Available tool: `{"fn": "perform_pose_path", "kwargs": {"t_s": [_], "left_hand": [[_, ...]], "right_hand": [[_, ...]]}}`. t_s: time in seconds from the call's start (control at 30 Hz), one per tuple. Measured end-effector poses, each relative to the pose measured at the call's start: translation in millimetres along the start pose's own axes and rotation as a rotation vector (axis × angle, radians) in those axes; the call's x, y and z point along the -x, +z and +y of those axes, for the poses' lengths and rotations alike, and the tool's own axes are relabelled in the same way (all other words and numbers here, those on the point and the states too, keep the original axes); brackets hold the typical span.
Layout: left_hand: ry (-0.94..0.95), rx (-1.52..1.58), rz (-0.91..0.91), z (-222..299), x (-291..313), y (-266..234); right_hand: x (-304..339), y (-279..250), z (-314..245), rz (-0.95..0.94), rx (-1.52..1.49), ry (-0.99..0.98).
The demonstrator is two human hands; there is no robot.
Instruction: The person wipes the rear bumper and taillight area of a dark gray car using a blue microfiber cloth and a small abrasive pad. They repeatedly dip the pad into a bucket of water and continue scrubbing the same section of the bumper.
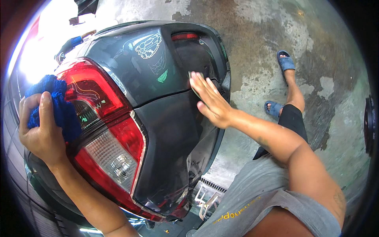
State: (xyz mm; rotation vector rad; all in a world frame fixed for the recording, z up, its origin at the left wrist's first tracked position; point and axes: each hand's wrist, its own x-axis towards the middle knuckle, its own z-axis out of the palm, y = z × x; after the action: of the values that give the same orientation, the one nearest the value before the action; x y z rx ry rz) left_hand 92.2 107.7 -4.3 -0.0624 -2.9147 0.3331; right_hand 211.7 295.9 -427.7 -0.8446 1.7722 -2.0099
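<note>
A bunched blue cloth (53,104) is gripped in my left hand (41,130), over the outer edge of a car's red tail light (92,85). My right hand (213,100) lies with its fingers stretched along the dark grey rear body panel (158,130), near the seam below the number-plate recess. Under those fingers a thin greenish-grey sheet (196,93) shows only at its edges. It looks pressed to the panel, mostly hidden by the hand. The clear lower lamp (112,158) sits between my two arms.
Stained concrete floor (252,23) stretches behind the car. My feet in blue sandals (286,63) stand on it. A white frame-like object (207,201) and a slotted grate (213,184) are below the bumper. A dark round object (369,126) stands at the far right.
</note>
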Motion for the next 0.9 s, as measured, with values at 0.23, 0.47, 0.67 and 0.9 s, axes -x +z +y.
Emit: {"fn": "perform_pose_path", "kwargs": {"t_s": [0.23,0.47,0.67,0.9], "left_hand": [[0.018,-0.022,-0.006,-6,2,-3],[0.232,-0.074,0.003,8,-20,9],[-0.038,0.039,-0.014,3,3,9],[0.016,-0.020,-0.007,4,1,-1]], "right_hand": [[-59,17,-7,0.225,-0.052,0.127],[-21,24,107,0.332,-0.341,0.941],[-12,25,-44,0.218,-0.043,0.654],[-28,42,-3,0.367,-0.015,0.597]]}}
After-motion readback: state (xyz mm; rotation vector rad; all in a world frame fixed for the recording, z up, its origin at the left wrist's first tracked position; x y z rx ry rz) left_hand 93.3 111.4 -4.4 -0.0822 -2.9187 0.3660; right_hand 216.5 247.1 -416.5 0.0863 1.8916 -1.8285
